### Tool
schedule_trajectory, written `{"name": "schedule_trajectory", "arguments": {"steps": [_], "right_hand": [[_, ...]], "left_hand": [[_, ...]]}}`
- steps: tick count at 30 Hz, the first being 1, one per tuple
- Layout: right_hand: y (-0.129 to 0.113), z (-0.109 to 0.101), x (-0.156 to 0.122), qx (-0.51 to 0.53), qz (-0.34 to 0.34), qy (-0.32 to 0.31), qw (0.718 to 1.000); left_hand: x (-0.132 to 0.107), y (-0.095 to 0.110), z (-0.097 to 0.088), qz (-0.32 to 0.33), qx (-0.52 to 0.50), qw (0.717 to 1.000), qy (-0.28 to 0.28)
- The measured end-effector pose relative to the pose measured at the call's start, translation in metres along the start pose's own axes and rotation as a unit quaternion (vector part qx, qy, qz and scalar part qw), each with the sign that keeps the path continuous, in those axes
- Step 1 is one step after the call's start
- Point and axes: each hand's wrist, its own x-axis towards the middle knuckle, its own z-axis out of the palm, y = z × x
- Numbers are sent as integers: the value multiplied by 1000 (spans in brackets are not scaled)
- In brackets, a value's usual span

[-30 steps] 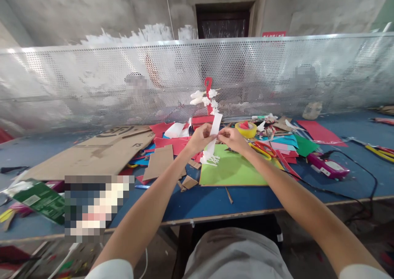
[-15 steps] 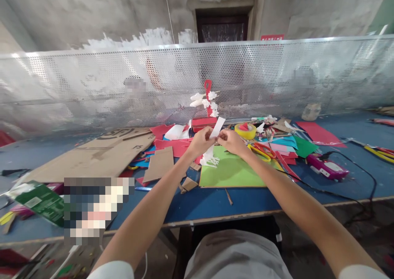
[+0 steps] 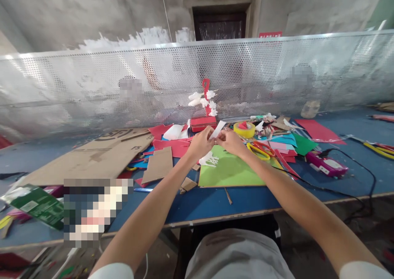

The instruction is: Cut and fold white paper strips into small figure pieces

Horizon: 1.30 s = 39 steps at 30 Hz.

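Between my two hands is a narrow white paper strip point(image 3: 219, 127), its free end sticking up to the right. My left hand point(image 3: 201, 142) pinches the strip from the left. The fingers of my right hand point(image 3: 229, 141) are closed on its lower right edge, close to the left fingertips. Below them, a white paper piece with fringed ends point(image 3: 209, 160) shows over the lime-green sheet point(image 3: 234, 173); whether it joins the strip is hidden by my hands. Behind stands a red upright piece with a curled top point(image 3: 206, 86), bearing white paper flowers point(image 3: 204, 102) and set on a red block point(image 3: 203, 123).
Yellow tape roll point(image 3: 244, 130) and yellow-and-orange scissors point(image 3: 259, 151) lie right of my hands. Cardboard point(image 3: 89, 155) spreads over the left. A purple corded device point(image 3: 326, 164) and pliers point(image 3: 377, 148) are at the right. A perforated metal screen point(image 3: 172, 73) closes the back.
The strip's free end has tipped lower and to the right between my fingers. Both hands stay close together. The whole view has shifted slightly.
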Motion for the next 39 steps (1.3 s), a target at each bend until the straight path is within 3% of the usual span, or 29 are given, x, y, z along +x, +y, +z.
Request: {"name": "schedule_trajectory", "arguments": {"steps": [4, 7, 14, 19, 22, 25, 28, 32, 39], "right_hand": [[-6, 0, -1, -30, 21, 14, 999], [-3, -6, 0, -23, 13, 34, 999], [30, -24, 9, -101, -8, 97, 990], [43, -26, 10, -198, 15, 56, 978], [41, -27, 10, -215, 11, 56, 975], [38, -27, 10, -146, -3, 59, 988], [36, -23, 13, 9, -36, 25, 999], [27, -16, 11, 195, -66, -39, 978], [12, -15, 4, 261, -51, -63, 962]], "left_hand": [[1, -2, 0, -11, -37, 999, 14], [4, -9, -1, -33, -121, 992, 28], [11, -27, -4, -108, -300, 947, 28], [10, -26, -3, -128, -363, 923, 18], [10, -26, -1, -120, -369, 922, 12], [10, -25, 0, -108, -369, 923, 17], [10, -22, 1, -121, -391, 912, 1], [8, -16, 1, -128, -390, 912, -5], [8, -14, 5, -68, -354, 933, 17]]}}
